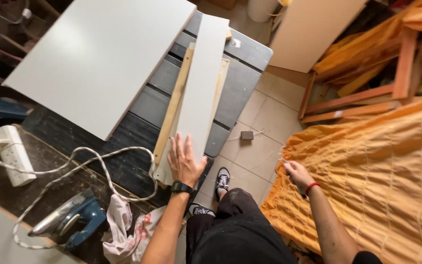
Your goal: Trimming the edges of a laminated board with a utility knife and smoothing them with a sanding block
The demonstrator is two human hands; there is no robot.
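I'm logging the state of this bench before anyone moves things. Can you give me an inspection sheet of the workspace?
Surface: grey slatted workbench, dark and dusty at the near end.
Job's things: narrow white board lying lengthwise on a wood strip; large white panel beside it.
Clutter: clothes iron, crumpled rag, small dark block on the floor.
Grippers: left hand flat on the near end of the narrow board, fingers spread; right hand closed on a thin object, too small to identify, over the orange cloth.
Cables: white braided cord looping past a power strip.
Surroundings: tiled floor, wooden frames, leaning pale panel.
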